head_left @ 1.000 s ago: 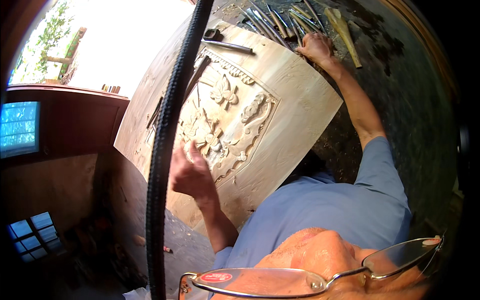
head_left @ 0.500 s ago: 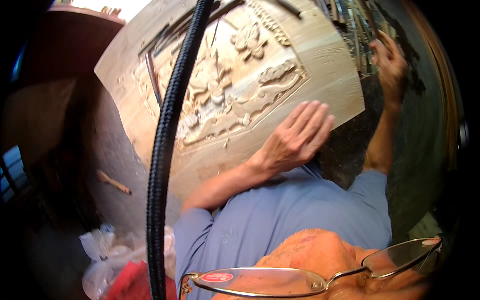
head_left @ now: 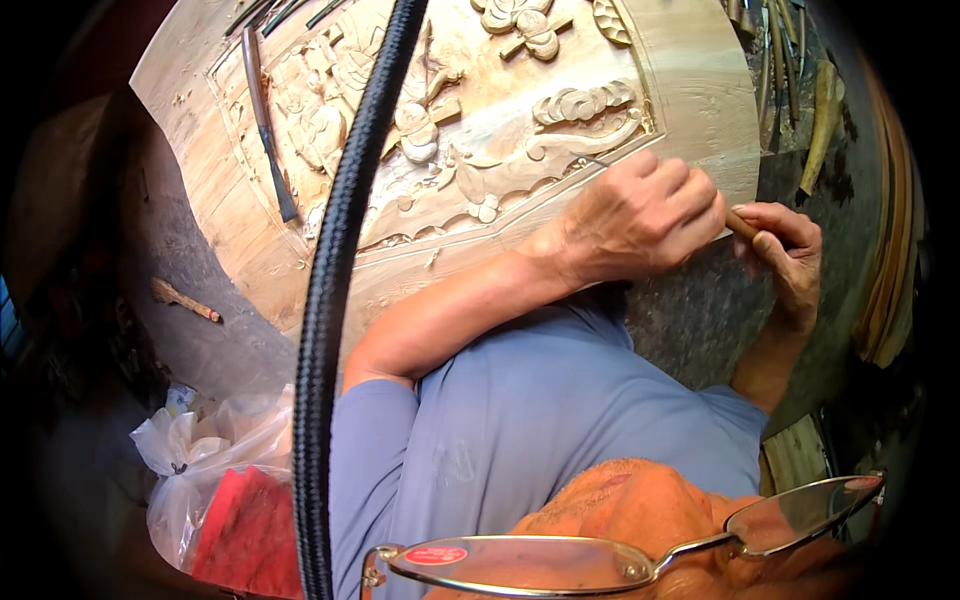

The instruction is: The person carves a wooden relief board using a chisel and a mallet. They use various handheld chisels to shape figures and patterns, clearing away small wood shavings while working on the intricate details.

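Observation:
A carved wooden panel (head_left: 705, 95) lies in front of me, with flowers, scrolls and a scalloped border cut in relief. My left hand (head_left: 640, 215) is closed around a carving chisel (head_left: 742, 224) over the panel's near right edge. The chisel's thin metal end shows past the hand, by the carved border. At the other end, the fingers of my right hand (head_left: 785, 245) close on the wooden handle, just off the panel's edge. Another chisel (head_left: 262, 115), dark-handled, rests on the carving at the left.
Several tools (head_left: 780, 50) and a pale wooden club-shaped piece (head_left: 822, 120) lie at the far right. Long boards (head_left: 885, 260) stand along the right side. At lower left are a clear plastic bag (head_left: 230, 430), a red item (head_left: 245, 530) and a stick (head_left: 185, 298). A black braided cable (head_left: 340, 230) crosses the view.
My right hand has come back from the tools at the far right toward my left hand. The left hand, earlier flat, is now closed around the chisel. The view has shifted.

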The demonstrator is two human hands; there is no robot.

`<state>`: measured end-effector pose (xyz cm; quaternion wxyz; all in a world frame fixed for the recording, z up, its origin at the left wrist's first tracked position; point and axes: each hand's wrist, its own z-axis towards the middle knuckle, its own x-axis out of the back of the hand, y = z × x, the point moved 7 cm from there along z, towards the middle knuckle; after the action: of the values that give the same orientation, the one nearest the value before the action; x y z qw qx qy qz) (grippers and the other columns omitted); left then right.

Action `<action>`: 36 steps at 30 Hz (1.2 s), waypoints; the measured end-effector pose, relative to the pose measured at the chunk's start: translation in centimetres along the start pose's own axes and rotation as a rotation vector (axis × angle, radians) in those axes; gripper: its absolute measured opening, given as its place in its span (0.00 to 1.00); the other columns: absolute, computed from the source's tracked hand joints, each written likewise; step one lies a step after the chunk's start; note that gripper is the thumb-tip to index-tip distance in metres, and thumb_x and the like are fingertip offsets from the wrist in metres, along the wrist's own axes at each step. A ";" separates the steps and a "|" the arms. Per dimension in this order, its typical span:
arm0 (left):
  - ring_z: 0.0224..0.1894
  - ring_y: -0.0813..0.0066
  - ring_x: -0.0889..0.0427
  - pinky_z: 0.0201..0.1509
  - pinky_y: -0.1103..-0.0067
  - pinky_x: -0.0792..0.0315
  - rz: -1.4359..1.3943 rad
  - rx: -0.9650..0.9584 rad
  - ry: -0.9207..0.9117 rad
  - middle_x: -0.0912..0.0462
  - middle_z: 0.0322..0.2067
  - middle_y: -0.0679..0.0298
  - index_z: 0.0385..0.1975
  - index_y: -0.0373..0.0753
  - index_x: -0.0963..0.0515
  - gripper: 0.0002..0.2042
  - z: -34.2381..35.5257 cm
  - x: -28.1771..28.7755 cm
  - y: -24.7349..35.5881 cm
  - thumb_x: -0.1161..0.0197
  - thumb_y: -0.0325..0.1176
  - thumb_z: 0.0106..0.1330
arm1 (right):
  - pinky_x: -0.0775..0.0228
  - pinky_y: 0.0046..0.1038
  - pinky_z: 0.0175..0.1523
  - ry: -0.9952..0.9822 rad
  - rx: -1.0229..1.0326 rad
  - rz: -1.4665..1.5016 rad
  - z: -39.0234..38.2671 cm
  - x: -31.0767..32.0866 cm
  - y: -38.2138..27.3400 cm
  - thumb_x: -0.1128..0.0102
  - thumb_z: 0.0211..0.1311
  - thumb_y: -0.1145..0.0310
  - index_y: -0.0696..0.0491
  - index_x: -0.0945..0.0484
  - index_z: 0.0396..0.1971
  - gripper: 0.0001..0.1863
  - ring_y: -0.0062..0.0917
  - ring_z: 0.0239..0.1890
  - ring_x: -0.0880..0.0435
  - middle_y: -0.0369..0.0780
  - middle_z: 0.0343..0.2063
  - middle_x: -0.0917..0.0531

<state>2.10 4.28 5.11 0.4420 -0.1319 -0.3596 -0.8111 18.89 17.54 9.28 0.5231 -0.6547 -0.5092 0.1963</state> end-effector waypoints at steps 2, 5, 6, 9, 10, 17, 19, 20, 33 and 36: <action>0.33 0.73 0.20 0.33 0.75 0.27 -0.023 0.049 -0.046 0.27 0.29 0.68 0.42 0.40 0.19 0.12 0.1 -0.7 -1.2 0.30 0.40 0.68 | 0.26 0.18 0.31 0.003 0.172 -0.254 1.4 -0.3 -1.5 0.27 0.71 0.76 0.62 0.13 0.58 0.18 0.17 0.31 0.14 0.43 0.37 0.08; 0.33 0.73 0.19 0.33 0.74 0.27 -0.062 0.088 -0.067 0.25 0.30 0.68 0.41 0.43 0.20 0.12 0.5 -1.0 -2.2 0.29 0.42 0.68 | 0.26 0.18 0.33 0.022 0.229 -0.323 2.5 -0.4 -2.0 0.26 0.68 0.78 0.62 0.12 0.58 0.18 0.16 0.30 0.15 0.40 0.35 0.09; 0.32 0.72 0.20 0.33 0.73 0.26 -0.088 0.109 -0.031 0.26 0.30 0.68 0.39 0.44 0.20 0.11 0.4 -1.1 -2.5 0.28 0.43 0.67 | 0.27 0.18 0.32 0.003 0.218 -0.349 2.8 -0.2 -2.4 0.26 0.69 0.78 0.61 0.12 0.57 0.17 0.15 0.29 0.16 0.39 0.33 0.09; 0.33 0.71 0.19 0.33 0.74 0.25 -0.096 0.127 -0.005 0.27 0.30 0.67 0.39 0.44 0.20 0.11 0.8 -0.8 -2.9 0.29 0.42 0.68 | 0.28 0.19 0.31 0.031 0.119 -0.289 3.4 0.7 -1.7 0.27 0.70 0.77 0.61 0.11 0.56 0.16 0.14 0.26 0.18 0.39 0.31 0.10; 0.32 0.71 0.19 0.33 0.73 0.25 -0.099 0.143 -0.004 0.27 0.30 0.66 0.39 0.44 0.20 0.10 0.9 -0.7 -3.1 0.29 0.41 0.68 | 0.30 0.19 0.30 0.061 0.115 -0.300 3.7 0.5 -1.6 0.27 0.71 0.76 0.61 0.11 0.56 0.16 0.13 0.24 0.20 0.38 0.29 0.12; 0.30 0.67 0.19 0.33 0.70 0.24 -0.222 0.236 0.011 0.26 0.31 0.64 0.40 0.42 0.21 0.08 0.4 0.0 -3.4 0.31 0.35 0.67 | 0.20 0.21 0.38 -0.028 0.172 -0.500 4.0 -0.8 -5.7 0.25 0.64 0.82 0.61 0.10 0.53 0.17 0.20 0.34 0.10 0.43 0.38 0.07; 0.30 0.66 0.19 0.33 0.69 0.24 -0.246 0.243 0.014 0.26 0.31 0.64 0.41 0.42 0.21 0.09 0.4 0.1 -3.6 0.31 0.36 0.67 | 0.15 0.23 0.45 -0.025 0.229 -0.508 4.0 -1.2 -6.4 0.25 0.62 0.85 0.62 0.10 0.52 0.18 0.25 0.41 0.06 0.46 0.42 0.06; 0.30 0.66 0.19 0.33 0.70 0.23 -0.254 0.239 0.011 0.25 0.31 0.63 0.42 0.41 0.21 0.09 0.3 0.1 -3.7 0.31 0.37 0.68 | 0.14 0.25 0.47 -0.037 0.227 -0.518 4.1 -1.4 -6.7 0.26 0.61 0.86 0.62 0.10 0.52 0.18 0.27 0.43 0.05 0.46 0.43 0.06; 0.29 0.65 0.20 0.31 0.69 0.24 -0.380 0.259 0.135 0.25 0.30 0.64 0.41 0.42 0.18 0.14 0.3 1.4 -4.4 0.29 0.47 0.70 | 0.12 0.33 0.53 -0.044 0.274 -0.725 4.5 -3.6 -11.4 0.23 0.55 0.85 0.63 0.09 0.47 0.17 0.38 0.47 0.04 0.49 0.42 0.06; 0.29 0.64 0.20 0.30 0.69 0.25 -0.428 0.273 0.143 0.25 0.29 0.64 0.39 0.42 0.18 0.14 0.2 1.5 -4.7 0.28 0.46 0.69 | 0.12 0.31 0.52 -0.030 0.284 -0.724 4.4 -3.8 -11.1 0.23 0.55 0.86 0.63 0.09 0.47 0.17 0.37 0.46 0.04 0.49 0.42 0.06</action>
<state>-2.58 5.14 3.86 0.2985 0.0656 -0.4531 -0.8374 8.72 15.66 16.37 0.6363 -0.3508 -0.6827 0.0770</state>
